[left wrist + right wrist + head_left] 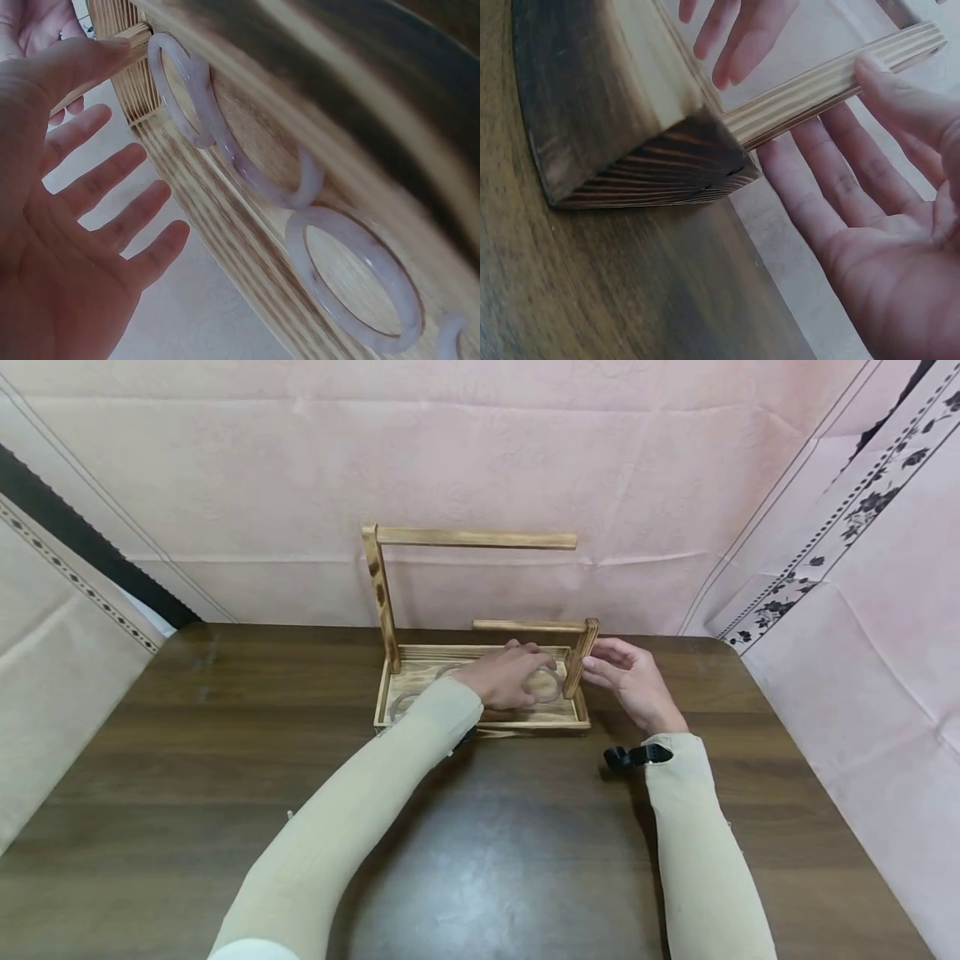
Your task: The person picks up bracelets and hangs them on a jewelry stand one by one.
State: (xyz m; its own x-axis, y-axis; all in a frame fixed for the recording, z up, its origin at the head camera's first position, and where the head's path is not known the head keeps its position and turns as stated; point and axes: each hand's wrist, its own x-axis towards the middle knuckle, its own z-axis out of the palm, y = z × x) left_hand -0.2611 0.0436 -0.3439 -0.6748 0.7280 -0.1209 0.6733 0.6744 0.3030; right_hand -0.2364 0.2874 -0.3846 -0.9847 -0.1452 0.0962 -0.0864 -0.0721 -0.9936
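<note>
A shallow wooden tray (540, 727) sits on the table, with a short post (580, 664) at its right end that bears a horizontal bar (525, 627). My right hand (630, 681) holds this post from the outer side, its thumb on one face and fingers behind. Over the tray reaches my left hand (506, 677), fingers spread and slightly bent around nothing; in the left wrist view its thumb overlaps the post. Several pale lavender bangles (386, 274) lie in the tray, partly hidden by the left arm in the head view.
At the tray's left end stands a taller post (381, 597) with a longer bar (476, 538) pointing right. Behind the brown wooden table (480, 843) hangs a pink cloth (480, 460). A black wrist device (637, 756) is strapped on the right wrist.
</note>
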